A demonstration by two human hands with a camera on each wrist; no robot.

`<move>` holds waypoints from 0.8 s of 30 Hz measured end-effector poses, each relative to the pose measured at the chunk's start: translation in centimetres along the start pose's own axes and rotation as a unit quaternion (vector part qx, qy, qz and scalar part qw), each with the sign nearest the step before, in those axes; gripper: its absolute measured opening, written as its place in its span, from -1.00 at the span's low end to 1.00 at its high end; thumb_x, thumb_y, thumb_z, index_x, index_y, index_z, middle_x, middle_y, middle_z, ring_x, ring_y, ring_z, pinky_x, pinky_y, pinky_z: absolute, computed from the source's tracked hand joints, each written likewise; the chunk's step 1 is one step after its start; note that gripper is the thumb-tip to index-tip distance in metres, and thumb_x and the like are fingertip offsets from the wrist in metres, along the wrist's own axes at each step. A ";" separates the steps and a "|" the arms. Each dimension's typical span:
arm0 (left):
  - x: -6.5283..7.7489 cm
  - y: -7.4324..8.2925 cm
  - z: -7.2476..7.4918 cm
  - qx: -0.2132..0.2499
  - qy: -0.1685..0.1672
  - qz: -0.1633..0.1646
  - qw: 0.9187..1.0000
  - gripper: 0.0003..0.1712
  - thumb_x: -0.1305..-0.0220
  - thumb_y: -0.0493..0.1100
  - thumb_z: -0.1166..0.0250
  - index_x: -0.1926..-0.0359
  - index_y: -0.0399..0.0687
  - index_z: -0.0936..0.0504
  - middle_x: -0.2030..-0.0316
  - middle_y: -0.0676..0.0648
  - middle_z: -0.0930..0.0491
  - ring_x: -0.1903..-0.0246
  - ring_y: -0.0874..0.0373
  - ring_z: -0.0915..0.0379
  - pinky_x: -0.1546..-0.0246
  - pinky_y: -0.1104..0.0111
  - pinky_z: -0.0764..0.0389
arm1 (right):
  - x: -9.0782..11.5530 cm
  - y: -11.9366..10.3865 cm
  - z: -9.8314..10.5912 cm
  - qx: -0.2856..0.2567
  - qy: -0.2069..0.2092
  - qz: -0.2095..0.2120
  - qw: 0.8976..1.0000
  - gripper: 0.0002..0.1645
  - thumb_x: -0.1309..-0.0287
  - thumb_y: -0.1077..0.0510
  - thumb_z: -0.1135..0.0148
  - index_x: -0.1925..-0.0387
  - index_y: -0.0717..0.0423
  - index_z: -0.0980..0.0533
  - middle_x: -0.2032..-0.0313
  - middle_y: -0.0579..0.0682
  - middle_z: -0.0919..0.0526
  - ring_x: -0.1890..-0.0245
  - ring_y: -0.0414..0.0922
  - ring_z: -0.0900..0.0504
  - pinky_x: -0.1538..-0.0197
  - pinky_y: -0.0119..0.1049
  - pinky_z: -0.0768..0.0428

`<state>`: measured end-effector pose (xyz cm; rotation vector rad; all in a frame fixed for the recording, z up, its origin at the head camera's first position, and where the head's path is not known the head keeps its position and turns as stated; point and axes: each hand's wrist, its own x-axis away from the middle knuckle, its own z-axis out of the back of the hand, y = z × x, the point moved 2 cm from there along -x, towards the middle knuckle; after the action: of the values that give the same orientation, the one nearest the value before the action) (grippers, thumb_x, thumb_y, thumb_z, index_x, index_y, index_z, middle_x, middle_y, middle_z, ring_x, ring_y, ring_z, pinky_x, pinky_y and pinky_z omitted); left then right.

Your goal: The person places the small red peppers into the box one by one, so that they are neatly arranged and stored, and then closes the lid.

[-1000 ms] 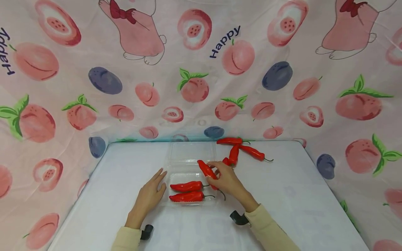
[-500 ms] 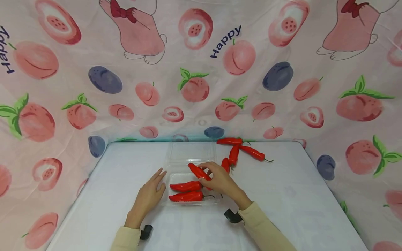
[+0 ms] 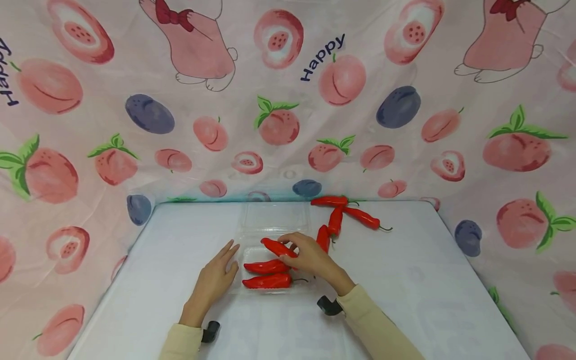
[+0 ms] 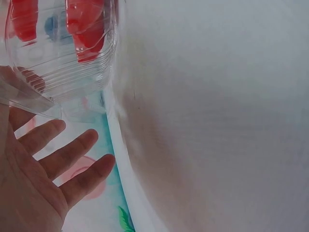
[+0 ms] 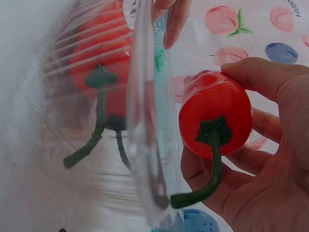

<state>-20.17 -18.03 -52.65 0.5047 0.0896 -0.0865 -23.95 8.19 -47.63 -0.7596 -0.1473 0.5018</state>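
Observation:
My right hand (image 3: 310, 254) holds a red chili pepper (image 3: 274, 246) between thumb and fingers, over the far part of a clear plastic clamshell box (image 3: 252, 250). In the right wrist view that held pepper (image 5: 217, 111) shows its green calyx and curved stem, beside the box wall (image 5: 145, 121). Two more red peppers lie side by side in the box: a nearer one (image 3: 267, 281) and a farther one (image 3: 263, 267). At the box's left side is my left hand (image 3: 213, 280); its fingers (image 4: 72, 150) look straight and spread, and the thumb side is near the box.
The box's clear lid (image 3: 276, 217) lies folded back on the white table (image 3: 405, 290). Several red peppers (image 3: 335, 221) lie in a loose group at the back right. A fruit-patterned cloth (image 3: 288, 100) hangs behind the table.
My right hand has carried the pepper leftward, from the box's right side to above its far part, and the pepper has tilted flatter. The left hand has stayed in place.

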 end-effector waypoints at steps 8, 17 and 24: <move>-0.1 0.0 -0.1 0.007 -0.002 0.006 1.000 -0.41 -0.36 -0.08 -0.17 -0.40 0.06 -0.38 -0.46 -0.05 -0.26 -0.31 -0.16 -0.40 -0.20 -0.12 -0.50 | -0.9 0.0 -0.5 0.006 -0.034 -0.002 0.999 -0.52 -0.15 0.01 -0.37 -0.13 -0.08 -0.55 0.02 -0.11 -0.63 0.09 -0.17 -0.58 0.14 -0.42 -0.66; 0.0 0.0 0.0 0.001 -0.007 0.012 1.000 -0.40 -0.37 -0.06 -0.16 -0.41 0.08 -0.37 -0.47 -0.04 -0.25 -0.31 -0.16 -0.39 -0.21 -0.13 -0.49 | -2.0 0.4 -1.3 -0.015 -0.060 -0.021 0.998 -0.59 -0.19 0.00 -0.34 -0.08 -0.11 -0.57 0.09 -0.17 -0.65 0.10 -0.18 -0.57 0.16 -0.42 -0.67; 0.0 0.1 -0.1 0.001 -0.005 0.012 1.000 -0.40 -0.37 -0.05 -0.16 -0.41 0.08 -0.37 -0.47 -0.04 -0.25 -0.32 -0.16 -0.39 -0.20 -0.15 -0.48 | -2.5 0.8 -1.9 -0.012 -0.066 -0.004 0.998 -0.63 -0.20 0.03 -0.33 -0.06 -0.09 -0.59 0.14 -0.16 -0.67 0.14 -0.20 -0.58 0.17 -0.45 -0.66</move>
<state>-20.19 -17.94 -52.66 0.5074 0.0738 -0.0647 -25.86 6.33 -49.42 -0.7499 -0.2800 0.5428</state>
